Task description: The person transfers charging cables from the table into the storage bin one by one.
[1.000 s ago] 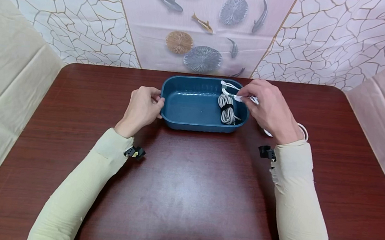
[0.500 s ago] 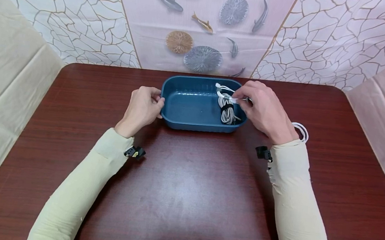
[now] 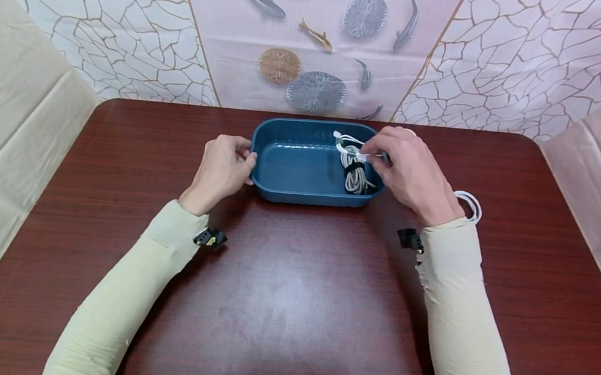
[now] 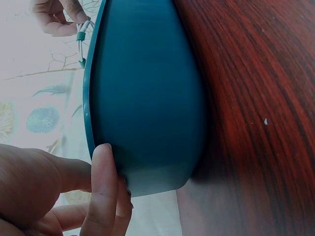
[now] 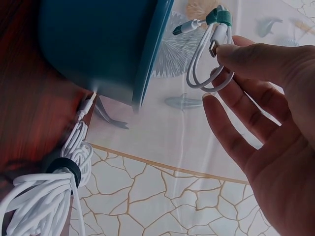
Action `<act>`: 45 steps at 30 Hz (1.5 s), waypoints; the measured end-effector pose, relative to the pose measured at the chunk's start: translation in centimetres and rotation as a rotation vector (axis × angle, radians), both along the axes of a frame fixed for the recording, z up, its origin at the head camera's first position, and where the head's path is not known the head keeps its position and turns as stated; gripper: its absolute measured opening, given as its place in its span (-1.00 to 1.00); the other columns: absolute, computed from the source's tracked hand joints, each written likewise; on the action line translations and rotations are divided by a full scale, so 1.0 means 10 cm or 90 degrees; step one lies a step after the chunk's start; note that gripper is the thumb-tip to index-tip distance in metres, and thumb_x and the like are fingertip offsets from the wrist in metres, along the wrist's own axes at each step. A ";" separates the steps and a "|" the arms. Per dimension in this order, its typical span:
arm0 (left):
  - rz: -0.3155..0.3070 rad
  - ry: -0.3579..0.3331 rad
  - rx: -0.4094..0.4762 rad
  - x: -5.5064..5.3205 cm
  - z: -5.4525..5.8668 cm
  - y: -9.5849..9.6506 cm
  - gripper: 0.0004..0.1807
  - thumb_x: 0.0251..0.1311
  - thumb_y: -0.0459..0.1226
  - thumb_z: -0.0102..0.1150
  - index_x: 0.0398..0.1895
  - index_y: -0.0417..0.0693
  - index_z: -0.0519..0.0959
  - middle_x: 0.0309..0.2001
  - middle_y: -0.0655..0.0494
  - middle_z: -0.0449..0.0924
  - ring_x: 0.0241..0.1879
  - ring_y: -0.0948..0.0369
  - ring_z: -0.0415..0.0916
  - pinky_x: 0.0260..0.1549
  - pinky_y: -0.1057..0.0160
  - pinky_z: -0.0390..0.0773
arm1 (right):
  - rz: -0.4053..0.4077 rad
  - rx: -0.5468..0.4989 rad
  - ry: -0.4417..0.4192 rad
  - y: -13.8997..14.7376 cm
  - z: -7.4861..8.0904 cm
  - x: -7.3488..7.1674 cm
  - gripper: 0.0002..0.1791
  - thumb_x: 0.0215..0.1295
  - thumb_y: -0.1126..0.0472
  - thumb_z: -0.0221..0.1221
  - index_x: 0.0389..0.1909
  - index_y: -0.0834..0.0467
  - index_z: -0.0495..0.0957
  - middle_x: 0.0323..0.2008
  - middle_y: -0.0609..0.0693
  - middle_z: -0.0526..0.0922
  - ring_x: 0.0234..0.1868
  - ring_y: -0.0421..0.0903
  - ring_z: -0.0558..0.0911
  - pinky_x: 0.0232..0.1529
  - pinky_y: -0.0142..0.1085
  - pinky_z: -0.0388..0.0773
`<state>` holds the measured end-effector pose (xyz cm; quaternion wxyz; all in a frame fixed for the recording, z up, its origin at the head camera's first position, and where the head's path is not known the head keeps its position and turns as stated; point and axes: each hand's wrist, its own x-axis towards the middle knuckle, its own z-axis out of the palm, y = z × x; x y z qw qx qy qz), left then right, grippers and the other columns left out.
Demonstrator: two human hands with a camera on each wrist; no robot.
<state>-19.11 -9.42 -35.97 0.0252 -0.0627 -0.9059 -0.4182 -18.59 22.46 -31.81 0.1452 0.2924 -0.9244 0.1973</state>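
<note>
head view: cable in right hand, seemingly

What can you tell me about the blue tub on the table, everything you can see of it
The blue tub is a rounded, rectangular plastic-looking basin, open on top, upright on the dark wooden table. The left hand grips its left rim. Inside at its right end lies a coiled white cable with a black strap.
</note>
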 end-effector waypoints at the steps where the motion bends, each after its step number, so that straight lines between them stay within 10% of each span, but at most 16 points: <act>1: -0.001 0.000 -0.001 0.00 0.00 0.00 -0.66 0.41 -0.34 0.12 0.13 -0.41 0.60 -0.28 -0.15 0.67 -0.62 0.23 0.70 -0.62 0.44 0.65 | 0.002 0.000 0.001 0.00 0.00 0.00 -0.83 0.30 0.45 0.25 -0.16 0.24 0.72 -0.20 0.11 0.74 -0.06 0.08 0.65 0.11 -0.01 0.56; 45: 0.004 -0.003 0.001 0.00 0.00 0.00 -0.66 0.41 -0.33 0.13 0.13 -0.39 0.60 -0.28 -0.15 0.67 -0.63 0.25 0.69 -0.61 0.42 0.67 | 0.024 0.015 -0.012 -0.14 -0.07 0.00 -0.83 0.28 0.47 0.26 -0.20 0.22 0.73 -0.23 0.08 0.72 -0.08 0.05 0.63 0.05 -0.06 0.61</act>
